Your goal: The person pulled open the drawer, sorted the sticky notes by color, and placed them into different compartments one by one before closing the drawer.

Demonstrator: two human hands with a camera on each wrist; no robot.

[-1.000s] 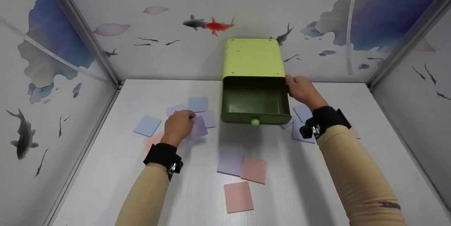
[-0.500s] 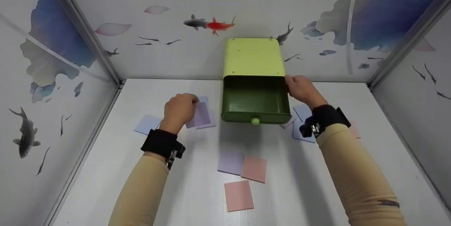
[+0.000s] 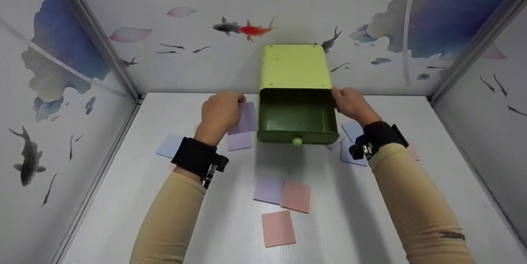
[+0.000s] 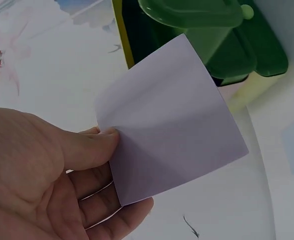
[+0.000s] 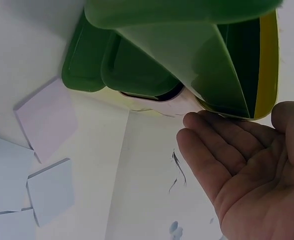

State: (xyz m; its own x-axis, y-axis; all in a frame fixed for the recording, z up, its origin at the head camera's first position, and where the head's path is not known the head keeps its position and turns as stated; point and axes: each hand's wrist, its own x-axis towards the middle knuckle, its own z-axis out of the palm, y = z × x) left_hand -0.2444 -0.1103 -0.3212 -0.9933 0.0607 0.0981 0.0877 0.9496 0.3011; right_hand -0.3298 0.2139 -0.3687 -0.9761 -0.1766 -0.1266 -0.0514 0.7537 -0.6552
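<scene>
One purple note [image 3: 247, 119] is in my left hand [image 3: 221, 110], pinched at its edge; the left wrist view finds the thumb on the near face and the hold narrow. My right hand [image 3: 353, 102] touches the side of the yellow-green box [image 3: 294, 66], fingers fairly straight, pinching nothing that I can make out; I take it to be steadying the box. The pulled-out drawer [image 3: 271, 137] lies just to the right of the held note; whether the two touch I cannot tell.

I judge the step in hand to be delivery of the note to that drawer; the next move would call for lifting it over the drawer's side wall, flat enough to drop in without catching, before my left fingers let go.

On the views: the head view shows the drawer's inside and a pink note [image 3: 278, 228] on the table [image 3: 341, 231], nearer my body than either hand; the right wrist view alone shows my right palm, with two lower drawers [image 5: 139, 70] beyond its fingertips, hidden from above.
</scene>
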